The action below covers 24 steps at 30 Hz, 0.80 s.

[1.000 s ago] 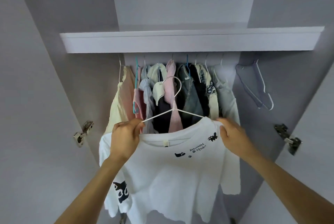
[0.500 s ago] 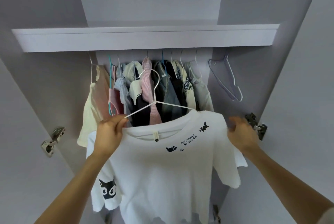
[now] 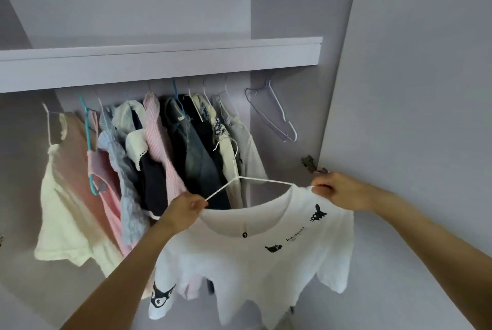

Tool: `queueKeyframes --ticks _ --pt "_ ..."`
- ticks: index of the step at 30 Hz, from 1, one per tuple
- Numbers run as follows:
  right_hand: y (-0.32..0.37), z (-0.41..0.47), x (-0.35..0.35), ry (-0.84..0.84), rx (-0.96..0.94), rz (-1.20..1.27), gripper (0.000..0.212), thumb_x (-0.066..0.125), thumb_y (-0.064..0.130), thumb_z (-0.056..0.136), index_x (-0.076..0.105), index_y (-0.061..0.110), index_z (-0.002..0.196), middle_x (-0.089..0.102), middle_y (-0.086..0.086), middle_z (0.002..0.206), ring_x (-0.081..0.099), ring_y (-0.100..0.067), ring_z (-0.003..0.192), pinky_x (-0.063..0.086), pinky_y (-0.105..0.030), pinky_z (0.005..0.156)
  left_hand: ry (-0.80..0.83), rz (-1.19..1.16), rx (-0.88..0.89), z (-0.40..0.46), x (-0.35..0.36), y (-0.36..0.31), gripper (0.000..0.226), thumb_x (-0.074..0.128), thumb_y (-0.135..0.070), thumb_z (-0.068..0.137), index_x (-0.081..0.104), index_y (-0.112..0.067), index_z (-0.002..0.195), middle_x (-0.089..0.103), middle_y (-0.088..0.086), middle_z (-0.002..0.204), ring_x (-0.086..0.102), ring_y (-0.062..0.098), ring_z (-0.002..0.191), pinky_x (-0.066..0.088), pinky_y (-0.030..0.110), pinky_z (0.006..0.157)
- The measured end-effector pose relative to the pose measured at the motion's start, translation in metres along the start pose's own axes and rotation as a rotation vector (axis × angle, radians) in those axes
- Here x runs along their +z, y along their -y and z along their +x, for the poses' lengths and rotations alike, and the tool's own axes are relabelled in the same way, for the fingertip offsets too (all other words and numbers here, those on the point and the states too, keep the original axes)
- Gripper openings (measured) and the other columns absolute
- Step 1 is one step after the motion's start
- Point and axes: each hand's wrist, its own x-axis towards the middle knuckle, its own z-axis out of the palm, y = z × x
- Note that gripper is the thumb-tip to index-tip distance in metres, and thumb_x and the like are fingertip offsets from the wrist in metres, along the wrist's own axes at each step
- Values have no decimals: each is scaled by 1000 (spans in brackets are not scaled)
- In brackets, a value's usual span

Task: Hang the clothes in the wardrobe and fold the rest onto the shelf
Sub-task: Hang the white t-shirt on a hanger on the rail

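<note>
Both hands (image 3: pixel 183 207) (image 3: pixel 338 191) gripping white T-shirt (image 3: pixel 255 255) shoulders, hung clothes (image 3: pixel 159 148) and empty hangers (image 3: pixel 277 114) behind.

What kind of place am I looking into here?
Most likely a bedroom wardrobe: a row of hung clothes under a shelf, spare empty hangers to their right, and a door hinge.

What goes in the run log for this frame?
left hand: holds white cat-print T-shirt | right hand: holds shirt | white wire hanger: unhung
</note>
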Motion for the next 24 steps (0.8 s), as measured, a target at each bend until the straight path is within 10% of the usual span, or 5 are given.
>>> queueKeyframes --ticks 7,13,24 --pt "-17 -26 -18 68 262 -136 34 38 15 96 41 18 62 51 3 73 48 -18 72 38 -27 63 246 92 12 41 35 -52 42 50 -23 96 44 -16 137 41 12 135 47 24 120 35 24 99" --pt "-12 -23 -17 -72 439 -295 27 35 18 96 59 11 104 60 -11 118 56 -29 110 40 -28 81 255 176 100 58 34 -82 43 49 -25 96 40 -16 138 34 12 140 42 28 126 35 31 105" --pt "18 55 4 -562 312 -279 18 35 20 95 50 10 101 67 -12 93 63 -35 86 35 -32 64 105 404 187 89 14 -101 50 43 -26 97 28 -20 144 19 4 151 24 30 135 32 48 107"
